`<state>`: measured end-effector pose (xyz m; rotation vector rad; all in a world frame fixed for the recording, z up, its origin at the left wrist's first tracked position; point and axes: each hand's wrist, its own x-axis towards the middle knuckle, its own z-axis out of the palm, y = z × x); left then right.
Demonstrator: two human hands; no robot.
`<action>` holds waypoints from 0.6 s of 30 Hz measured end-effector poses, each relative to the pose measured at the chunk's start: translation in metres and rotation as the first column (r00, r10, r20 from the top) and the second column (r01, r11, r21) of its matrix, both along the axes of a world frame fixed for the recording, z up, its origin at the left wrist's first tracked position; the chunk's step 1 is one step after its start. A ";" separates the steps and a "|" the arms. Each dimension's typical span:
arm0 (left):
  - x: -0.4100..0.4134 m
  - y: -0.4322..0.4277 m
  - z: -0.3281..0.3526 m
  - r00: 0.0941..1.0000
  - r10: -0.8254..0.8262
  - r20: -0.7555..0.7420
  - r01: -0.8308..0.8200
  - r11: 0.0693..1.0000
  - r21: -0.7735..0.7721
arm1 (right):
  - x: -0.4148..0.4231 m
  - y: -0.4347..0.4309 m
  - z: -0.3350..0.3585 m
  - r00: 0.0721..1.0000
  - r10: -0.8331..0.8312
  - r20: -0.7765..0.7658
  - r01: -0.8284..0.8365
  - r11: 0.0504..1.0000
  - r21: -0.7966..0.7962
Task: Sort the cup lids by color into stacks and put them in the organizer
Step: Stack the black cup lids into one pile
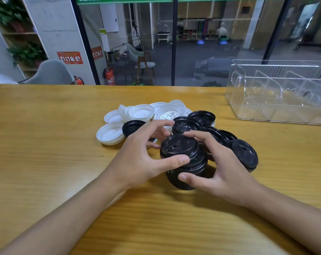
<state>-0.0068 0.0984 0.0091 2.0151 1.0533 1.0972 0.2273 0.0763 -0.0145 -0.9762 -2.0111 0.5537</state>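
Fingers (198, 135) of both hands close around a stack of black lids (181, 150), which stands slightly askew near the middle of the table (45, 144), somewhat toward its near edge. Likely failure: the upper lids sit off-axis from the lower ones, so an uneven squeeze or a hasty lift could shear the column and spill it. Left hand (137, 153): thumb pressed on the near rim of the top lid, remaining fingers arched half-open over the far side, their contact not discernible. Right hand (224, 172): thumb against the lowest lids, index finger hooked over the top rim, a moderate span. Loose black lids (245, 154) crowd the stack on the sides facing the far and right edges. White lids (141, 111) are heaped beyond it, toward the far edge. An organizer (277, 111) of clear plastic stands at the far right corner.
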 end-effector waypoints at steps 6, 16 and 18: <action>-0.003 0.001 0.005 0.997 -0.081 0.004 0.081 0.996 -0.036 | -0.002 -0.001 0.001 0.999 0.017 -0.027 -0.017 1.000 -0.009; 0.003 0.001 0.000 0.993 -0.040 0.110 0.045 0.998 -0.040 | 0.000 0.001 -0.002 1.000 0.004 -0.015 -0.004 1.000 -0.001; 0.001 0.001 0.002 0.993 -0.070 0.096 0.074 0.997 -0.039 | 0.000 0.001 -0.002 1.000 0.011 -0.027 -0.011 1.000 -0.020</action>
